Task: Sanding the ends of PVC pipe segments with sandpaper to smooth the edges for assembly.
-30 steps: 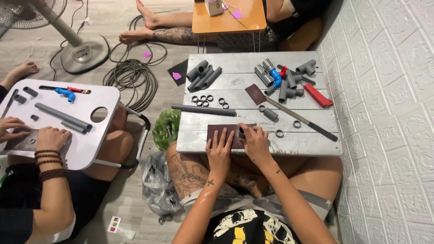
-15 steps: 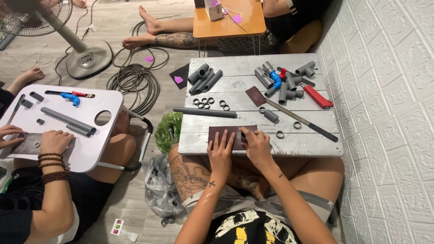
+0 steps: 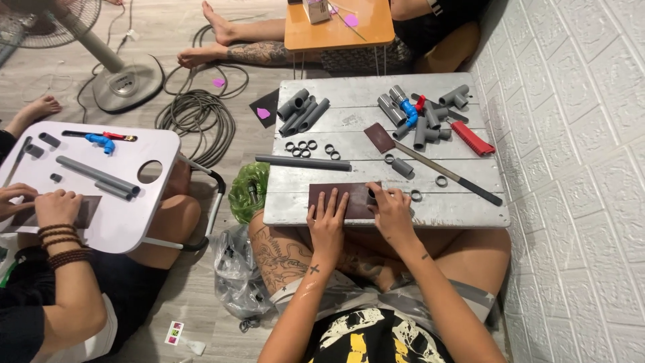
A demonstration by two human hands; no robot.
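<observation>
A dark brown sandpaper sheet (image 3: 349, 193) lies at the near edge of the low grey plank table (image 3: 463, 216). My left hand (image 3: 328, 218) presses flat on the sheet with fingers spread, pinning it down. My right hand (image 3: 391, 212) pinches a small grey piece (image 3: 371, 195) against the sheet's right end; its shape is mostly hidden by my fingers. Loose grey rings (image 3: 306, 146) and a long grey pipe (image 3: 302, 162) lie just beyond my left hand. A short pipe stub (image 3: 402, 167) lies beyond my right hand.
Further back lie grey pipe pieces (image 3: 302, 111), fittings with a blue valve (image 3: 410, 113), a red-handled tool (image 3: 471, 138) and a long scraper (image 3: 437, 169). A co-worker's hands (image 3: 57, 205) work at a white lap table (image 3: 127, 222) on the left. A white brick wall (image 3: 578, 175) stands close on the right, a coiled cable (image 3: 198, 117) and fan base (image 3: 127, 81) far left.
Both my hands stay on the sandpaper sheet; the right hand has shifted only slightly over it. The co-worker's hands have moved a little on their own sheet.
</observation>
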